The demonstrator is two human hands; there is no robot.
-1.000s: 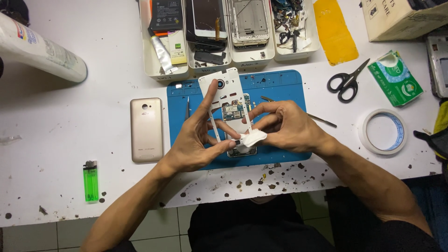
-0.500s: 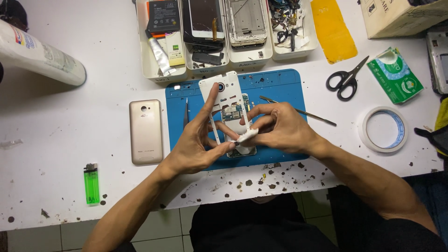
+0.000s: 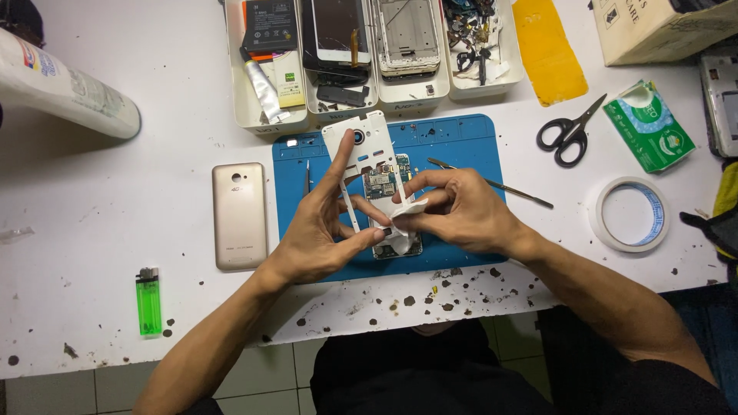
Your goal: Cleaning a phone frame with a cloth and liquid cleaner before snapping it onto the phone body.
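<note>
Over mat: both hands meet above the blue mat (image 3: 461, 142).
Left hand (image 3: 323, 230): grips white phone frame (image 3: 361, 157), forefinger along its long axis, which runs away from the person.
Right hand (image 3: 461, 211): pinches white wipe (image 3: 403, 223) against the frame's lower end.
Farther: parts trays (image 3: 246, 115).

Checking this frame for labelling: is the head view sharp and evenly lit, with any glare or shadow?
Head view: sharp across the white table and blue mat; even overhead light; soft shadows under both hands; no strong glare; the edges bend slightly.
</note>
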